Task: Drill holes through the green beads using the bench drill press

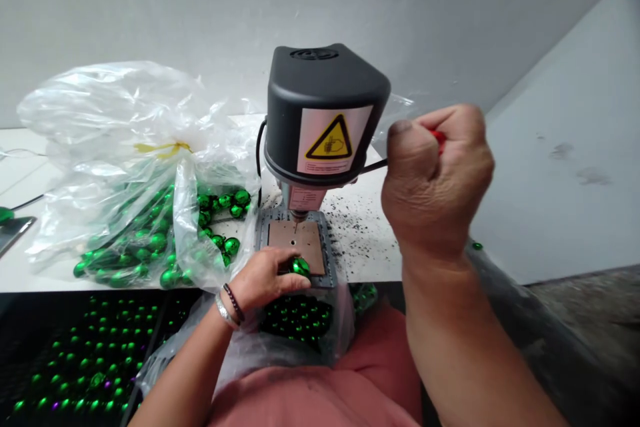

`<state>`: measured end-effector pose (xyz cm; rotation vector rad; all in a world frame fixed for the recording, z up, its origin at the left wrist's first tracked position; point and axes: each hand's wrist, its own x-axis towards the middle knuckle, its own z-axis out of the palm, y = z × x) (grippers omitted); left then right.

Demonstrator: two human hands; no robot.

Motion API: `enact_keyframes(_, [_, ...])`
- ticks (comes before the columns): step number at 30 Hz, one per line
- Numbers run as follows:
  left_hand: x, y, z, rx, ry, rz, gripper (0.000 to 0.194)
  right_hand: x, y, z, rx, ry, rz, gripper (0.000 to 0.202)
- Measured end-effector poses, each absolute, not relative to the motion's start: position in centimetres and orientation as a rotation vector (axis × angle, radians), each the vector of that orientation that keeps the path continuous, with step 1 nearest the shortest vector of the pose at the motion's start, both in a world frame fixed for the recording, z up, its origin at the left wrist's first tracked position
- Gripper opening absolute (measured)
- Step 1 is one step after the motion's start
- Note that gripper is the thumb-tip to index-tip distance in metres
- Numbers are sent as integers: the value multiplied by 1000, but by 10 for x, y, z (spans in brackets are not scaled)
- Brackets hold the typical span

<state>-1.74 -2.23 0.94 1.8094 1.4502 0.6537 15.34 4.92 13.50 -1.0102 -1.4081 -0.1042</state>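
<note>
Between the thumb and fingers of my left hand is a shiny green ball, held over the front edge of the brown base board. A black bench drill press stands behind it, with its thin bit pointing down above the board, apart from the ball. My right hand is closed in a fist around the drill press's lever. A bit of red shows between its fingers; the rest of the grip is hidden.
A clear plastic bag of green balls, tied with a yellow tie, lies on the white table. Dark shavings are scattered right of the base. More green balls are below the table edge, also in a dark tray at lower left.
</note>
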Motion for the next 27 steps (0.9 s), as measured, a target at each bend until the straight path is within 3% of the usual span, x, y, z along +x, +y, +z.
enact_keyframes(2, [-25, -26, 16, 1809, 1490, 710, 53, 153, 48, 132, -1001, -1405, -84, 21])
enact_keyframes(6, [-54, -18, 16, 1846, 2068, 797, 35, 154, 47, 130, -970, -1398, -65, 19])
enact_keyframes(8, [-70, -14, 10, 1883, 2327, 543, 36, 154, 47, 130, -965, -1395, -61, 18])
enact_keyframes(11, [-84, -13, -1, 1907, 2338, 92, 40, 153, 47, 129, -953, -1389, -75, 17])
enact_keyframes(15, [-91, -9, -11, 1906, 2253, -10, 45, 151, 45, 127, -931, -1373, -67, 16])
enact_keyframes(19, [-91, 3, -13, 1841, 2177, 424, 43, 151, 44, 127, -921, -1367, -41, 16])
enact_keyframes(23, [-82, 2, -3, 1355, 1892, 1041, 49, 151, 43, 126, -919, -1366, -21, 16])
enact_keyframes(27, [-64, -6, 12, 1040, 1402, 1216, 49, 150, 42, 125, -922, -1360, -51, 17])
